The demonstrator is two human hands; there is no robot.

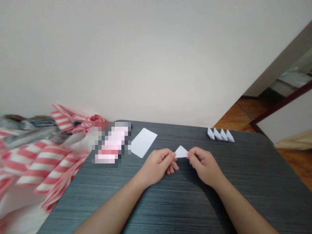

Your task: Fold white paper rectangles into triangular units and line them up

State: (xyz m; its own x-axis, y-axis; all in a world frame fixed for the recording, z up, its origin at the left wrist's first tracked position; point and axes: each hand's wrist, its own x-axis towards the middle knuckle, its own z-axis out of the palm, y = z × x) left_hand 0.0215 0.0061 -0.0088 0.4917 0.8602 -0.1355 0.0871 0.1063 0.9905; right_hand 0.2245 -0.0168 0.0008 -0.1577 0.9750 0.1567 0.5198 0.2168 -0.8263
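Observation:
Between my two hands is a small piece of folded white paper (181,152), shaped like a triangle with its point away from me. My left hand (161,162) pinches its left corner between thumb and forefinger, the other fingers curled below. The right corner is gripped by my right hand (203,164), thumb on top. My fingertips hide both corners. Beyond my left hand lies a stack of white paper sheets (143,142). Several folded white paper pieces (220,134) stand in a row at the far right of the table.
The dark wood-grain table (158,208) meets a pale wall (156,65) at its far edge. A blurred-out pinkish object (113,143) lies at the table's left. Red-and-white striped cloth (44,159) is heaped beside the table on the left. Tiled floor (234,115) shows at the right.

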